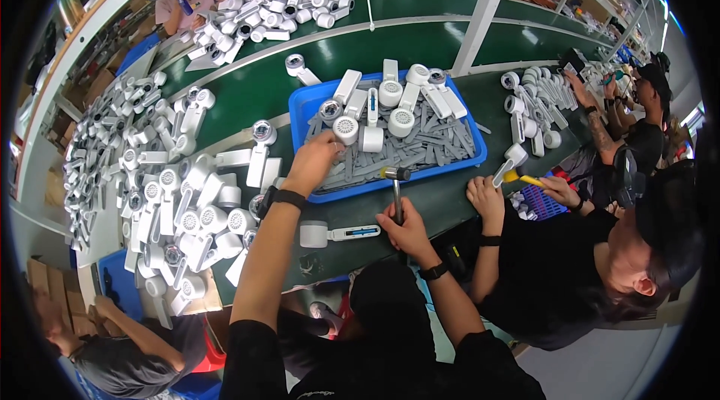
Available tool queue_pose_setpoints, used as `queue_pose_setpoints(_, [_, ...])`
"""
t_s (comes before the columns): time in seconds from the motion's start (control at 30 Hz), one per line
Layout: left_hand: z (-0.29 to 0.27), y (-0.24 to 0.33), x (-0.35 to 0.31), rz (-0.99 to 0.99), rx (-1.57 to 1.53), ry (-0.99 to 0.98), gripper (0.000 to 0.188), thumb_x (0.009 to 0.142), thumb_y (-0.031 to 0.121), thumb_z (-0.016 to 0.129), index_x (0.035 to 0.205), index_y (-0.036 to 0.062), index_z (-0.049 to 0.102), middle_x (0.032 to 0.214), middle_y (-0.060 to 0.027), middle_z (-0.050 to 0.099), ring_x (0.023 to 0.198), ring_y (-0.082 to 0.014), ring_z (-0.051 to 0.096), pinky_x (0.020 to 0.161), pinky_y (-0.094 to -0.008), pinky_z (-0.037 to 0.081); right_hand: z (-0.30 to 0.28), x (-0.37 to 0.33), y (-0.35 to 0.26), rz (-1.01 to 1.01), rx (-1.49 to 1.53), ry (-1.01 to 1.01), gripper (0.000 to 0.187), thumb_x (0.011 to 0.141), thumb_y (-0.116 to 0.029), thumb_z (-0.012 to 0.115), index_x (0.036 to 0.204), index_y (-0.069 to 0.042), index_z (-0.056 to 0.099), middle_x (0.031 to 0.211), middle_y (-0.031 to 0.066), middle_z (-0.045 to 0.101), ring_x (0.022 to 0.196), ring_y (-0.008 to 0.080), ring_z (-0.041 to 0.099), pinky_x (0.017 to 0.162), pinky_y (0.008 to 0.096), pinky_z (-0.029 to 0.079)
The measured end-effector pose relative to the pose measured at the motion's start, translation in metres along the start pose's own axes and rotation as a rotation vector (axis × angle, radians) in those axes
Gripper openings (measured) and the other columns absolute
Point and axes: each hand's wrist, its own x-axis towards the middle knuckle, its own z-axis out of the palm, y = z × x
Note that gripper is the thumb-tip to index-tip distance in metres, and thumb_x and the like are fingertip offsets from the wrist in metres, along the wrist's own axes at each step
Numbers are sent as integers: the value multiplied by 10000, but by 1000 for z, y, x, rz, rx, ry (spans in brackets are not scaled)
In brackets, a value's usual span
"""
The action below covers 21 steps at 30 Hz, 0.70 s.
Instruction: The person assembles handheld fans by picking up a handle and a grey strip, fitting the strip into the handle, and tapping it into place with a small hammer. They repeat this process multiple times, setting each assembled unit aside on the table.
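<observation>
My left hand (316,158) reaches over the near left edge of a blue tray (480,158). Its fingers are curled together beside the round end of a white fan-like unit (345,128); what they hold, if anything, is hidden. Many flat grey plastic strips (442,137) fill the tray, with several white units on top. In my right hand (406,229) is a small hammer (397,182), its head up, one face yellowish and the other dark. Left of that hand, on the green table, lies a white unit (316,234) whose open handle shows a blue part inside.
Piles of white units (191,212) cover the table at my left. A co-worker's hand (487,201) at the right steadies a white unit (514,156), while their other hand holds a yellow-handled hammer (529,179). Beyond the tray runs a green conveyor belt (420,40). A white post (484,13) rises behind it.
</observation>
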Motion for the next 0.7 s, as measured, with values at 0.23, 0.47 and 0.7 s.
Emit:
queue_pose_setpoints(0.23, [-43, 4, -11, -245, -305, 402, 200, 931, 133, 737, 1114, 58, 770, 950, -76, 775, 857, -194, 714, 786, -316, 561, 6, -1, -7, -12, 3, 13, 307, 968, -44, 708, 924, -112, 412, 714, -13, 509, 406, 55, 435, 338, 237, 302])
queue_pose_setpoints(0.47, [-81, 82, -126, -390, -1774, 553, 136, 1060, 153, 593, 1137, 42, 603, 1099, -96, 705, 1126, -276, 678, 1099, -504, 513, -13, -6, -14, 43, 104, -31, 372, 1057, -199, 601, 1383, -23, 560, 580, 21, 571, 339, 83, 423, 320, 252, 309])
queue_pose_setpoints(0.7, [-49, 98, -227, -679, -2125, 819, 219, 1077, 247, 575, 1221, 84, 553, 904, -2, 546, 703, -110, 485, 629, -248, 454, 17, 4, -33, 49, -90, 55, 266, 1059, -187, 606, 1251, -19, 680, 593, 6, 580, 343, 63, 418, 336, 245, 279])
